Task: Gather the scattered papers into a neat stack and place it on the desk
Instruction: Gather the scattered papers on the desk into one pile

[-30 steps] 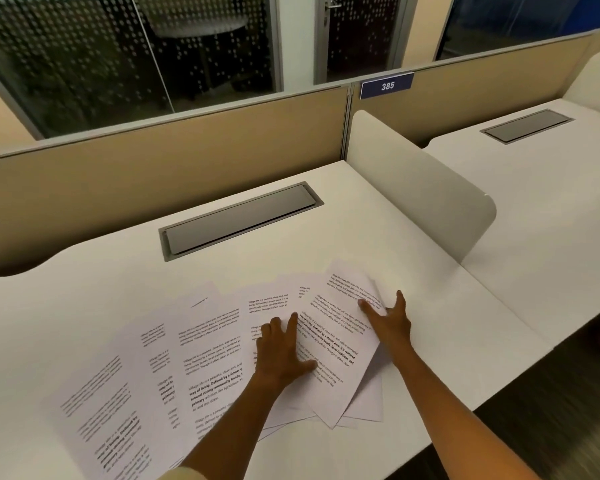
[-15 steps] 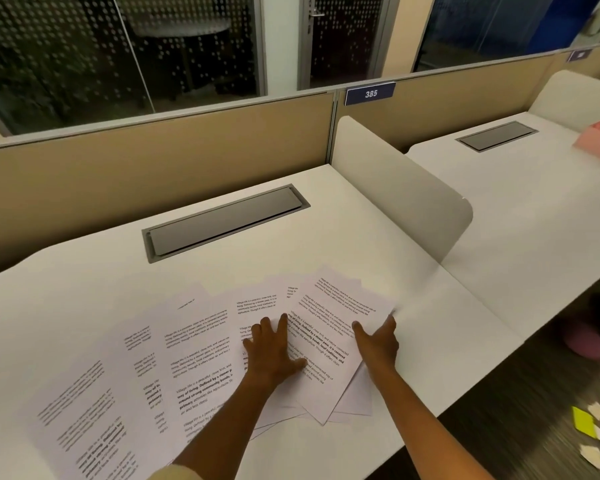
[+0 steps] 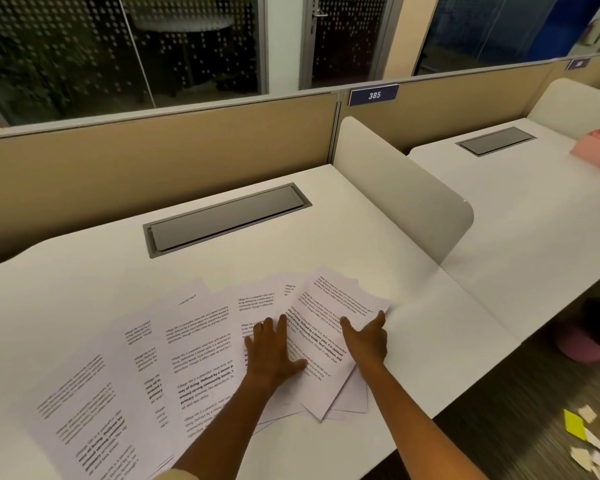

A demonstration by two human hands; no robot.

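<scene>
Several printed white papers [image 3: 201,355] lie fanned out and overlapping across the near part of the white desk [image 3: 326,216]. The rightmost sheet [image 3: 329,306] lies tilted on top of the others. My left hand [image 3: 272,351] presses flat on the papers, fingers spread, at that sheet's left edge. My right hand [image 3: 366,337] rests palm down on the sheet's right part, with fingertips near its curled right edge. Neither hand holds a sheet off the desk.
A grey cable hatch [image 3: 227,220] is set into the desk behind the papers. A white divider panel [image 3: 402,188] stands to the right, a tan partition [image 3: 153,157] behind. A pink box [image 3: 596,150] sits on the neighbouring desk. Paper scraps [image 3: 589,434] lie on the floor at right.
My right hand slid back from the far edge of the rightmost sheet toward me and now sits on its right side. The left hand stayed pressed on the papers. The view shifted right.
</scene>
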